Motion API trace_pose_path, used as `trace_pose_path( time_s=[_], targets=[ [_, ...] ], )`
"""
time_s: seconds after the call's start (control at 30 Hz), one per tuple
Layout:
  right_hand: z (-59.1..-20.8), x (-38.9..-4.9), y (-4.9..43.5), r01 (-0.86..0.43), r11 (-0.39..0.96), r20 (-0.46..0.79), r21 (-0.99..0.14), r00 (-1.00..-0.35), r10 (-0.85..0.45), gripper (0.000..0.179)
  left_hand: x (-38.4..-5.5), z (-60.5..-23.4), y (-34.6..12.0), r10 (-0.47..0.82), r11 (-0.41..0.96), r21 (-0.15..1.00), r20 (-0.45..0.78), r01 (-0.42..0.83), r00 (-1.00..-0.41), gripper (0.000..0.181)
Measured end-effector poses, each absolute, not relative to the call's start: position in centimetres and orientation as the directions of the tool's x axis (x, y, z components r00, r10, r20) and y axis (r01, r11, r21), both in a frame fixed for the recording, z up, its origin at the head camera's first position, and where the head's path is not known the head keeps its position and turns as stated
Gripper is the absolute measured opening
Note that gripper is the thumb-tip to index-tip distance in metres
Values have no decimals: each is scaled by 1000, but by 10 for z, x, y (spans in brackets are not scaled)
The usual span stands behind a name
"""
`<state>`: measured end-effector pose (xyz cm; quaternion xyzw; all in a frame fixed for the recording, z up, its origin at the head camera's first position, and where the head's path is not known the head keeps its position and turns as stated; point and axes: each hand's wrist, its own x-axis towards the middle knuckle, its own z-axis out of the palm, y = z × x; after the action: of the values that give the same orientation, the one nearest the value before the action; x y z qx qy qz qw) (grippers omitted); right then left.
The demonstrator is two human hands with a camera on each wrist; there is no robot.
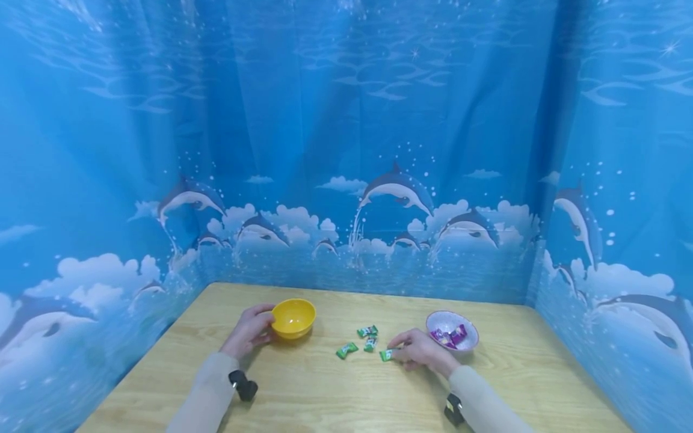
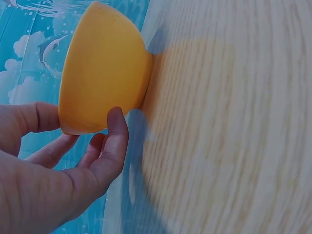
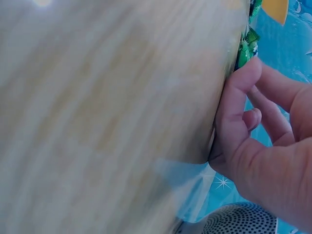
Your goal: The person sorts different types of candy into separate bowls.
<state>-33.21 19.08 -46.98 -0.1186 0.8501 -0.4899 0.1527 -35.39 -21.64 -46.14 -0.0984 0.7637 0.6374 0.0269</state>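
Observation:
On the left of the table stands a yellow bowl [image 1: 293,320], and my left hand [image 1: 251,331] grips its near-left side. The left wrist view shows thumb and fingers at the rim of the bowl [image 2: 105,73], its foot against the tabletop. Right of centre, my right hand [image 1: 419,350] pinches a green-wrapped candy [image 1: 387,355] low over the table. That candy [image 3: 245,52] shows at the fingertips in the right wrist view. Just left of this hand lie more green candies: one [image 1: 347,350] apart, another [image 1: 370,344] close below a third [image 1: 367,331].
A white bowl with a purple rim [image 1: 471,344] stands behind my right hand, holding several purple-wrapped candies [image 1: 459,332]. The wooden table [image 1: 325,397] meets a blue curtain [image 1: 325,258] printed with dolphins at its back and sides.

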Motion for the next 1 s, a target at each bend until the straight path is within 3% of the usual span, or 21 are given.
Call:
trace_pose_path(
  time_s=[0.53,1.0],
  targets=[
    [-471,-331,186,-88,604,-132,-792,-942,-310,12,-354,-462,-217,-112,168,967,-174,-191,-978,50],
    [-472,-342,175,-2,436,-168,-900,-921,-353,15,-353,-464,-218,-116,149,971,-169,-185,-979,51]
  ],
)
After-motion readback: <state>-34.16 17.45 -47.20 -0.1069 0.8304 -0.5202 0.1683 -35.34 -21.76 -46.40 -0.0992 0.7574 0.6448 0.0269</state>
